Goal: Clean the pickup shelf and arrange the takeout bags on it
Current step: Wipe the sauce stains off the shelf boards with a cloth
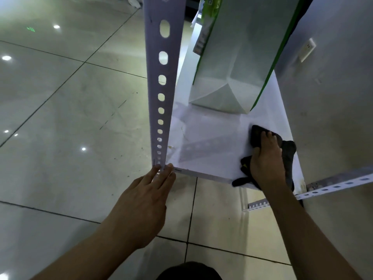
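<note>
Here, low white shelf board (212, 138) runs from centre toward 1 o'clock. Right hand (266, 158) at 3 o'clock, palm down with fingers laid flat, presses a dark cloth (288, 156) onto the board's near right corner; the cloth's ends spill over the front edge. Left hand (145, 203) at 7 o'clock, fingers straight and spread, their tips touching the foot of the perforated upright post (159, 93) at the board's near left corner. Takeout bag (238, 63), white with green edging, stands upright on the board at 12 o'clock, well apart from the cloth. Faint smears on the board near the post. Glossy tiled floor (60, 98) at 9 o'clock.
</note>
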